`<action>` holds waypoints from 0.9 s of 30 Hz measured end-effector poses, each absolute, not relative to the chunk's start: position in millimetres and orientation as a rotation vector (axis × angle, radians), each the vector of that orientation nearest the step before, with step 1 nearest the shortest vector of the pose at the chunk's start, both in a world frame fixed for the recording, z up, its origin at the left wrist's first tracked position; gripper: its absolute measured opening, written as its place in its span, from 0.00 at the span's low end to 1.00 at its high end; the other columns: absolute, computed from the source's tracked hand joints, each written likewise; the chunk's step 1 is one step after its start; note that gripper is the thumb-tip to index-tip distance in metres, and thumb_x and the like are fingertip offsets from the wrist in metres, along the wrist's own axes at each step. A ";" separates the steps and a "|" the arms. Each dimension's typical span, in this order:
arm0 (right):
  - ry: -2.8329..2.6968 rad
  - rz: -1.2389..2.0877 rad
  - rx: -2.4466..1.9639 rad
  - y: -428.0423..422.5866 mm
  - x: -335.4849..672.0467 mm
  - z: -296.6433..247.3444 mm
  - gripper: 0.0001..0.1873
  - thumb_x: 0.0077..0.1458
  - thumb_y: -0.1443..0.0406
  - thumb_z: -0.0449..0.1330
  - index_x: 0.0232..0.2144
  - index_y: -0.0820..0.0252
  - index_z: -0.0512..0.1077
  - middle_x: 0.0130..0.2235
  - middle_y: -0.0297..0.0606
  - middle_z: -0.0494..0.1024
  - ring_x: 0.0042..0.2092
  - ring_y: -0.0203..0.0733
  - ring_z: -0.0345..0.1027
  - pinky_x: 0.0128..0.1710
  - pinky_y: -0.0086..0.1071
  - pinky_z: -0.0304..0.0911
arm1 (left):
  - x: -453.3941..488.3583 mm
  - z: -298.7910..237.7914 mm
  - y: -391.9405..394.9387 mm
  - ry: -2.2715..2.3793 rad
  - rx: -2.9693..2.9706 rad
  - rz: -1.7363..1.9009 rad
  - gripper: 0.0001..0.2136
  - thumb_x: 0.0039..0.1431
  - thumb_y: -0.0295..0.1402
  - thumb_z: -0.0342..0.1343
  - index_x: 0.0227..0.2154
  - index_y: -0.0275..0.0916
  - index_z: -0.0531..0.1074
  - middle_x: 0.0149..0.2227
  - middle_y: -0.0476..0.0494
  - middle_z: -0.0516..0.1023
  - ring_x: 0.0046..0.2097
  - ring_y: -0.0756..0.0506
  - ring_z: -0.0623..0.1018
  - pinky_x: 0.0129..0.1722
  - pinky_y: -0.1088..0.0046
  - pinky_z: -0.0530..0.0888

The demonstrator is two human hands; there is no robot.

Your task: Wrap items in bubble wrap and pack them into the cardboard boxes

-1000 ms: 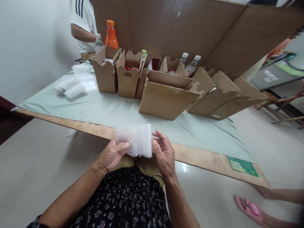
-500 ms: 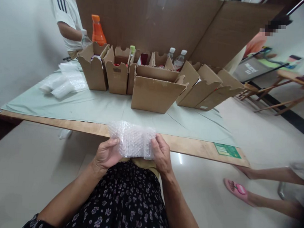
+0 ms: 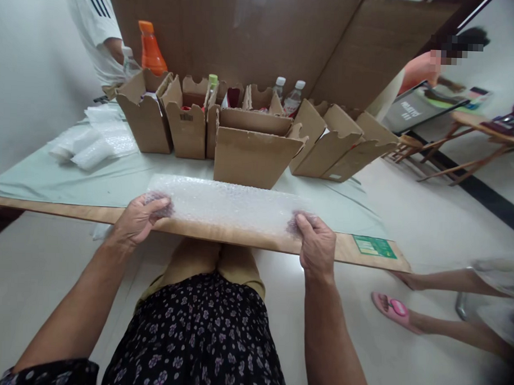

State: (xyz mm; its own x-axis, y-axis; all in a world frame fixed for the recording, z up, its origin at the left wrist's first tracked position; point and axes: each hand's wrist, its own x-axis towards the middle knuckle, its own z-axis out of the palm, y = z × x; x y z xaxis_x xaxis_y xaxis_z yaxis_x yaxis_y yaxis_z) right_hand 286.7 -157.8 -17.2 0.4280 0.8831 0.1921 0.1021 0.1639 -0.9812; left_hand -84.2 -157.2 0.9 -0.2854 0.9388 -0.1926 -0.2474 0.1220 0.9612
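A clear sheet of bubble wrap (image 3: 231, 205) is stretched out lengthwise between my two hands, over the table's front edge. My left hand (image 3: 140, 217) grips its left end, thumb on top and the other fingers beneath. At the opposite end my right hand (image 3: 316, 239) pinches the sheet the same way, its fingers showing dimly through the plastic. Just behind the sheet stands an open cardboard box (image 3: 250, 156), the closest of the boxes.
Several more open cardboard boxes (image 3: 191, 137) line the table (image 3: 186, 170). More bubble wrap (image 3: 96, 139) lies at the left. An orange bottle (image 3: 152, 51) and clear bottles (image 3: 293, 98) stand behind the boxes, before a tall cardboard panel (image 3: 237, 40). Other people are at left and right.
My hands have moved apart and forward, and the bubble wrap between them has gone from a short folded piece to a long spread sheet. The view has shifted slightly.
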 end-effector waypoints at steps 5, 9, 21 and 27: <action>-1.283 0.592 -1.452 -141.4 295.0 -18.6 0.18 0.55 0.52 0.63 0.34 0.61 0.79 0.31 0.35 0.79 0.32 0.38 0.69 0.35 0.34 0.66 | -85.1 4.4 -130.2 1.442 0.895 1.375 0.15 0.35 0.30 0.70 0.31 0.36 0.78 0.27 0.50 0.79 0.28 0.49 0.74 0.29 0.74 0.72; -1.401 0.559 -1.525 -120.2 288.4 -21.2 0.17 0.53 0.52 0.62 0.34 0.61 0.78 0.30 0.35 0.78 0.31 0.39 0.68 0.34 0.34 0.65 | -90.3 7.3 -109.0 1.716 1.218 1.215 0.14 0.41 0.33 0.65 0.35 0.37 0.78 0.25 0.51 0.76 0.27 0.48 0.72 0.27 0.73 0.69; -1.884 0.024 -1.648 -87.4 281.7 -26.3 0.23 0.63 0.59 0.58 0.57 0.58 0.73 0.58 0.52 0.77 0.55 0.59 0.70 0.56 0.57 0.62 | -69.8 -12.9 -101.9 2.003 2.319 0.827 0.21 0.63 0.38 0.54 0.58 0.39 0.72 0.59 0.29 0.75 0.59 0.28 0.71 0.58 0.46 0.68; -2.480 0.372 -1.196 -81.8 192.9 -25.1 0.21 0.66 0.66 0.57 0.59 0.54 0.72 0.67 0.48 0.69 0.65 0.59 0.63 0.59 0.56 0.64 | -26.4 -26.4 -91.9 1.561 2.524 0.569 0.12 0.65 0.33 0.53 0.47 0.43 0.79 0.51 0.34 0.79 0.52 0.33 0.75 0.51 0.52 0.71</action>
